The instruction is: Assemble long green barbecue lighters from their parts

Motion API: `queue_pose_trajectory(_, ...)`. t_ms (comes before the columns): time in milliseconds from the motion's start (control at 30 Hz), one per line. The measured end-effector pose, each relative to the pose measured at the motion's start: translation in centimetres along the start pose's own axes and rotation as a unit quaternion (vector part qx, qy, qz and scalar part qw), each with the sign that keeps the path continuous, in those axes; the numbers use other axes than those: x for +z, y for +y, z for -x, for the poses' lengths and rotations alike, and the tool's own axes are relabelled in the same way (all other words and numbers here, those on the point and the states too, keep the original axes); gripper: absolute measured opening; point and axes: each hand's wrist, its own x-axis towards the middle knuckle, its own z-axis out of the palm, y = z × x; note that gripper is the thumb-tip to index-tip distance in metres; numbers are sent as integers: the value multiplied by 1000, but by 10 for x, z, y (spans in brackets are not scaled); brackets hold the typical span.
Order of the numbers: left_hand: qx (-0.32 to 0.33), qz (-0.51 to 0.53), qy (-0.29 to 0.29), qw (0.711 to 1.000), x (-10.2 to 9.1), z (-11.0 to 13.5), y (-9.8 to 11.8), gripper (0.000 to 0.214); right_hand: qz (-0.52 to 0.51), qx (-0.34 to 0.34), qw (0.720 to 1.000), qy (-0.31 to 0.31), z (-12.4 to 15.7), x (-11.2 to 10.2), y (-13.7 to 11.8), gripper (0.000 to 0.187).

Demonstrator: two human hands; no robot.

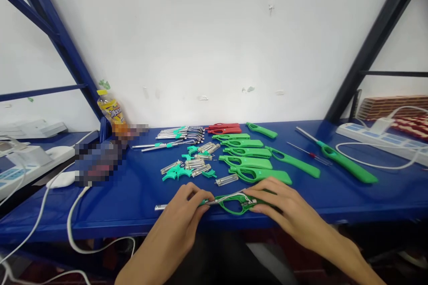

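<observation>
Clock centred on the held shell, 12 = toward the wall (214, 44).

Desk (351, 200): blue, back edge meets the wall at 12, front edge just below the hands at 6. Tight on that side. Uprights box it in: left post (67, 53) at 10, right post (381, 31) at 2.

Power strips: right strip (354, 133) past 2, left strip (56, 156) just past 9, cables looping over the front edge at 8.

Right hand (279, 200) at 3: grip clamped on the handle end of the held green shell (236, 212). Left hand (185, 213) at 9: grip clamped on a metal rod (161, 207), its free end poking out toward 9. Shell sits between the hands, near the front edge; can't tell if it touches the desk.

Long green lighter (352, 164) between 2 and 3, well apart; blue surface shows between it and the right hand. Bottle (113, 109) at 10, beside the left post.

Green shells (249, 162) stacked at 12, nearest one just beyond the right fingers. Red shells (224, 128) behind those, near the wall.

Rods (174, 134) between 10 and 11. Red-handled tool (312, 155) at 2. Teal triggers (175, 172) at 10, clear tubes (199, 164) among them: least room, just ahead of the left hand.
</observation>
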Motion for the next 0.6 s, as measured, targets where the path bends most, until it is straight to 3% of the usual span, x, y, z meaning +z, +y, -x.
queue_pose_trajectory(133,19,-46,23,998,2,3,0,27,2,-8,1000,11,0,1,1,33)
queue_pose_trajectory(467,23,-3,83,996,5,-3,0,24,6,-14,1000,13,0,3,1,34)
queue_pose_trajectory(600,33,3,74,997,5,-4,-2,27,7,-9,1000,5,0,1,-1,33)
